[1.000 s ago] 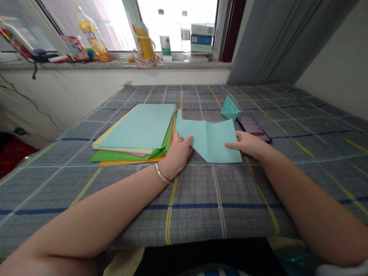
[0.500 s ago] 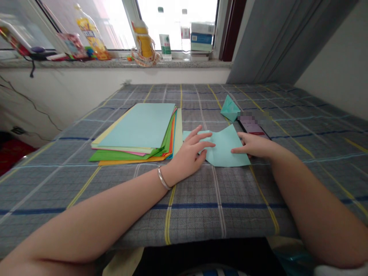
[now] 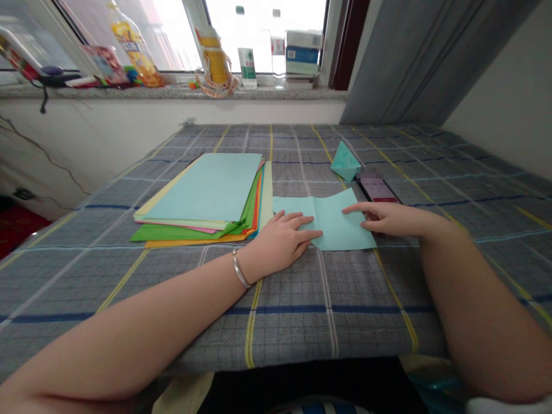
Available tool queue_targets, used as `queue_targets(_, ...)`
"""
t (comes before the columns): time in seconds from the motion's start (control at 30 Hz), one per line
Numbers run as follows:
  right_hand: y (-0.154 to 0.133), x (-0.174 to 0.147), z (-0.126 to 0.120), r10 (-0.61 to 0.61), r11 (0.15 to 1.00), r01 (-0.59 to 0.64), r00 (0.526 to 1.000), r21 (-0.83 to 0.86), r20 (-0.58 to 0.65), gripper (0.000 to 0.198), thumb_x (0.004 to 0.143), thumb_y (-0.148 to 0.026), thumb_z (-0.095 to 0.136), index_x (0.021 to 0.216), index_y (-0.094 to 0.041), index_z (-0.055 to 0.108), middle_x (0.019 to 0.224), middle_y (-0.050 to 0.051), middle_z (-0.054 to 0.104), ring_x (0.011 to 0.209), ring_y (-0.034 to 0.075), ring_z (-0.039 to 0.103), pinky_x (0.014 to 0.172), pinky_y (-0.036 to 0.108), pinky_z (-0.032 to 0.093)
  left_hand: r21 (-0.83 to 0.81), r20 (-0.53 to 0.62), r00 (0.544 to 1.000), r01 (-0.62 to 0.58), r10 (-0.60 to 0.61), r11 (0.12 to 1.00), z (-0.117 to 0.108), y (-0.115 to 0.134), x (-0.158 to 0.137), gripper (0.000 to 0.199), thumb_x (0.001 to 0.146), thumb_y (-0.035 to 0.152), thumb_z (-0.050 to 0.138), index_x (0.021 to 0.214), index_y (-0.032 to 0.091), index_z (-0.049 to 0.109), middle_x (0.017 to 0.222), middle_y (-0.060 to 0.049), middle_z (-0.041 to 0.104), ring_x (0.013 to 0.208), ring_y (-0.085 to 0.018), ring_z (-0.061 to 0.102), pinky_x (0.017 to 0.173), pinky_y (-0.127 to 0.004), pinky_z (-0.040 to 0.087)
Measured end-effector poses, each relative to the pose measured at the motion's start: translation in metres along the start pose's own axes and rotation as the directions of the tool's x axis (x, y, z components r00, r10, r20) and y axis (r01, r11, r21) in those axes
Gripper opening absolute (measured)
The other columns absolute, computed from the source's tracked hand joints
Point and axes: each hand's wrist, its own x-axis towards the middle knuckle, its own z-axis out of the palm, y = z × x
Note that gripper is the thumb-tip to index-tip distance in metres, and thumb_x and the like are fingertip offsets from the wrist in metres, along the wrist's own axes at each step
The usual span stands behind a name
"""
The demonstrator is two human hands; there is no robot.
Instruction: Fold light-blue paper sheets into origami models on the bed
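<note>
A creased sheet of light blue-green paper lies on the plaid cloth in front of me, its upper right corner slightly raised. My left hand, with a silver bangle at the wrist, rests flat on the sheet's left part, fingers stretched toward the vertical crease. At the right edge is my right hand. Its index finger reaches over the paper and the thumb lies apart, lower down; the other fingers are partly hidden beneath the hand. Beyond the sheet stands a folded blue-green paper shape.
A stack of coloured paper lies left of the sheet. A phone is just behind my right hand. On the windowsill stand bottles, a tube and stacked boxes. A grey curtain hangs at the right.
My left hand has lowered and flattened on the paper. My right index finger has shifted up and left across the sheet, which now lies flatter with its crease plainer.
</note>
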Motion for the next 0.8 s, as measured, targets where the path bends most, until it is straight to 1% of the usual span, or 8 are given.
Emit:
queue_targets(0.13,-0.005,-0.006,-0.006,0.009,1.0,-0.009,1.0,-0.013,0.009,0.054,0.076,-0.022,0.054,0.129,-0.025,0.062,0.077,0.001,0.067,0.066,0.017,0.062,0.062,0.027,0.048,0.037,0.015,1.0,-0.008,0.008,0.999,0.001,0.0,-0.001,0.035,0.097,0.027,0.047,0.128,0.031,0.061,0.138,-0.008,0.056,0.127,-0.032,0.05,0.104,-0.061,0.037)
queue_targets(0.23,-0.003,-0.004,-0.004,0.03,0.999,-0.03,1.0,0.032,-0.002,0.061,0.072,-0.024,0.061,0.133,-0.023,0.06,0.078,0.001,0.067,0.066,0.017,0.062,0.064,0.027,0.05,0.049,-0.021,0.999,-0.027,0.028,0.998,0.0,-0.001,0.0,0.031,0.097,0.027,0.048,0.124,0.031,0.064,0.135,-0.007,0.058,0.123,-0.029,0.052,0.102,-0.053,0.041)
queue_targets(0.37,0.006,0.004,0.002,-0.083,0.996,0.083,0.994,0.007,-0.068,0.047,0.067,-0.027,0.069,0.114,-0.031,0.073,0.105,0.005,0.068,0.09,0.024,0.066,0.081,0.035,0.054,0.104,-0.045,0.993,-0.101,0.106,0.989,-0.004,-0.003,0.0,0.028,0.096,0.023,0.05,0.118,0.029,0.067,0.123,-0.006,0.064,0.107,-0.023,0.057,0.089,-0.037,0.048)
queue_targets(0.43,0.009,0.007,0.004,-0.153,0.988,0.144,0.974,-0.064,-0.166,0.038,0.063,-0.024,0.075,0.099,-0.035,0.078,0.127,0.005,0.061,0.117,0.032,0.056,0.1,0.046,0.047,0.137,-0.05,0.992,-0.111,0.119,0.984,-0.005,-0.005,0.0,0.027,0.096,0.022,0.051,0.116,0.028,0.068,0.116,-0.006,0.066,0.098,-0.021,0.058,0.084,-0.034,0.047)
queue_targets(0.5,0.008,0.007,0.005,-0.193,0.979,0.166,0.946,-0.122,-0.26,0.036,0.057,-0.017,0.08,0.088,-0.037,0.079,0.142,0.001,0.05,0.137,0.038,0.035,0.112,0.057,0.032,0.16,-0.06,0.993,-0.095,0.106,0.982,-0.004,-0.006,0.0,0.026,0.096,0.022,0.052,0.115,0.029,0.068,0.111,-0.006,0.067,0.093,-0.02,0.058,0.081,-0.033,0.047)
queue_targets(0.6,-0.001,0.005,0.005,-0.258,0.965,0.229,0.916,-0.128,-0.308,0.025,0.058,-0.017,0.082,0.076,-0.035,0.079,0.148,-0.004,0.045,0.145,0.04,0.016,0.116,0.064,0.018,0.157,-0.09,0.994,-0.049,0.064,0.986,-0.002,-0.009,0.0,0.027,0.097,0.023,0.049,0.115,0.028,0.068,0.11,-0.006,0.067,0.089,-0.02,0.059,0.08,-0.035,0.048)
queue_targets(0.67,-0.01,0.004,0.004,-0.321,0.947,0.305,0.909,-0.1,-0.266,0.014,0.064,-0.026,0.082,0.073,-0.036,0.078,0.144,-0.006,0.051,0.145,0.036,0.02,0.116,0.062,0.018,0.105,-0.119,0.992,-0.023,0.036,0.994,0.0,-0.01,0.001,0.029,0.096,0.021,0.048,0.116,0.027,0.068,0.114,-0.007,0.067,0.092,-0.021,0.061,0.083,-0.037,0.049)
queue_targets(0.8,-0.025,0.003,0.009,-0.401,0.914,0.406,0.906,0.014,-0.134,0.009,0.075,-0.034,0.073,0.081,-0.037,0.079,0.119,-0.004,0.069,0.122,0.027,0.054,0.111,0.049,0.036,-0.019,-0.159,0.987,0.037,-0.04,0.999,0.001,-0.009,0.002,0.032,0.093,0.017,0.048,0.118,0.025,0.067,0.121,-0.007,0.065,0.106,-0.023,0.061,0.092,-0.038,0.05)
